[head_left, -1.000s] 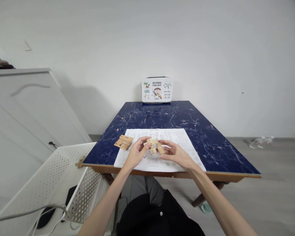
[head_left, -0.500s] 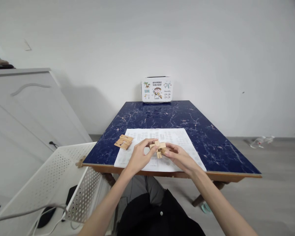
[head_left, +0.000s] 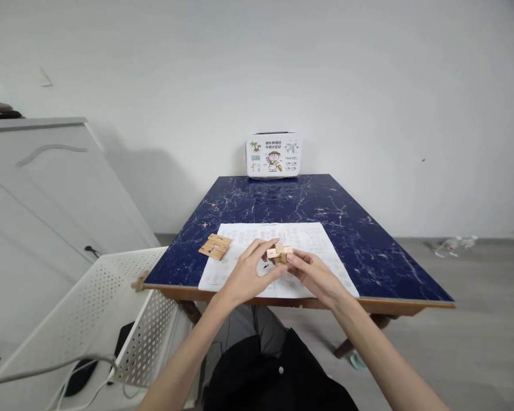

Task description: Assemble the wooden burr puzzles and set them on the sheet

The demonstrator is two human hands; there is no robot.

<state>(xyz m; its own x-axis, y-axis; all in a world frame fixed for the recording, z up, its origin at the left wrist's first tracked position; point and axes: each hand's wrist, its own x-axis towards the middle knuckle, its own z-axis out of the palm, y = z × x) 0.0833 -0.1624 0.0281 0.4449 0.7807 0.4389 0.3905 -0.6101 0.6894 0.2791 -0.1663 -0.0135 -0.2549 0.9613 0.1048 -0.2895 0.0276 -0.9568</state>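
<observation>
A small wooden interlocking puzzle (head_left: 279, 252) of pale blocks is held between my two hands, above a white printed sheet (head_left: 235, 274). My left hand (head_left: 253, 273) has its fingers curled round the left and far side of the puzzle, the thumb along its near side. On the right side, my right hand (head_left: 310, 274) grips it between thumb and fingers. Parts of the blocks are covered by my fingers. To the left, a flat wooden piece with cut-out slots (head_left: 215, 246) lies across the sheet's left edge and the table.
The blue marbled table (head_left: 278, 202) has a wooden front edge. At its far end a white case with cartoon prints (head_left: 273, 155) stands against the wall. A white perforated basket (head_left: 81, 308) with cables stands at the left, beside a grey cabinet (head_left: 47, 194).
The puzzle has been turned in my hands, and the piece that stuck out toward me no longer shows. My left thumb has moved nearer and to the right. The flat slotted piece stays put.
</observation>
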